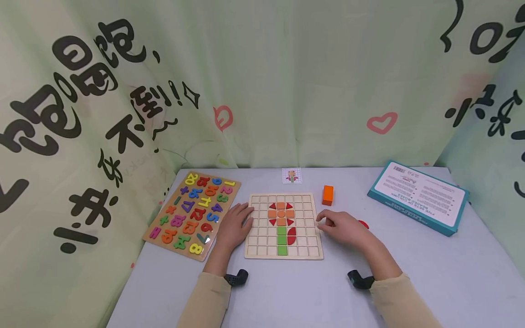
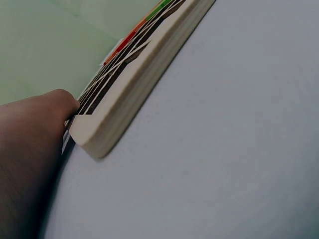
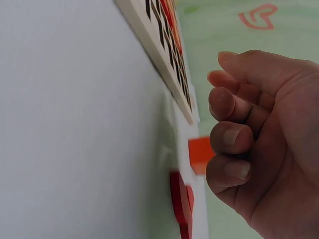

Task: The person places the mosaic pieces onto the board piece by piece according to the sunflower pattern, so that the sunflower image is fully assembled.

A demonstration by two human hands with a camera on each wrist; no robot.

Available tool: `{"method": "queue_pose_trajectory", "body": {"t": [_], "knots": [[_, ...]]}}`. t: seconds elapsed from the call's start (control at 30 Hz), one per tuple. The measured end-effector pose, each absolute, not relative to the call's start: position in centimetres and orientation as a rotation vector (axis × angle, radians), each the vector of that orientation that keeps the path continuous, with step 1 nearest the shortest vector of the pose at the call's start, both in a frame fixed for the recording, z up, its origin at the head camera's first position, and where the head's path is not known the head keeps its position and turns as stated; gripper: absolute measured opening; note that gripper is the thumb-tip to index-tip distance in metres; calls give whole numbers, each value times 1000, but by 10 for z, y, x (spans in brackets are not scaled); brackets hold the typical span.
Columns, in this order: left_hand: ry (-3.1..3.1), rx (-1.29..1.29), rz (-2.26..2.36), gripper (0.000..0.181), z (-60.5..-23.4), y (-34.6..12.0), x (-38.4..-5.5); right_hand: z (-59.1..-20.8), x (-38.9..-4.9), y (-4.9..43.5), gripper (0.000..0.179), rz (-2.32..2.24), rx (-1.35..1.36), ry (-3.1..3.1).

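Observation:
A wooden grid board (image 1: 303,249) lies on the table between the hands. In its cells sit orange squares (image 1: 280,205), red triangles (image 1: 272,222), green squares (image 1: 282,240) and a red leaf-shaped piece (image 1: 291,236). My left hand (image 1: 234,225) rests at the board's left edge with its fingers extended. Just off the right edge is my right hand (image 1: 342,229), its fingers loosely bent. The right wrist view shows nothing between that hand's fingertips (image 3: 222,103). Red pieces (image 3: 180,199) lie near the right hand, partly hidden by it in the head view.
An orange block (image 1: 327,195) stands beyond the right hand. Behind the board lies a small picture card (image 1: 291,176). A board of coloured numbers and signs (image 1: 164,222) is at left, a teal-edged box (image 1: 418,196) at right. Printed curtains (image 1: 262,91) hang behind the table.

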State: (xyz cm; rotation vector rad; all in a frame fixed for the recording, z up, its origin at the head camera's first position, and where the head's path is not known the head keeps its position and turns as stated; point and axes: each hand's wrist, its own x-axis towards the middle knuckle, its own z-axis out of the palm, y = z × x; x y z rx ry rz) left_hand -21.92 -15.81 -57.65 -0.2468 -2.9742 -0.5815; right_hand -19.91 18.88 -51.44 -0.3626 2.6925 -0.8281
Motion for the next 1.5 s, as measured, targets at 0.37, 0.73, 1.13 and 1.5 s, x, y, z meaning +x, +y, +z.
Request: {"method": "queue_pose_trajectory", "body": {"t": [0.37,0.73,1.13,1.5], "knots": [[-2971,-263,-579,43,-577,-159,-219,-520,-193,246,16,-846,-278,2670],[-2979,-256,-568,44,-578,-159,-219,-529,-187,273,15,-865,-248,2617],[-2983,-244,-566,44,-579,-159,-220,-530,-191,261,27,-817,-268,2633],[-2979,-244,-562,44,-580,-159,-220,-533,-191,246,14,-753,-376,2707]]}}
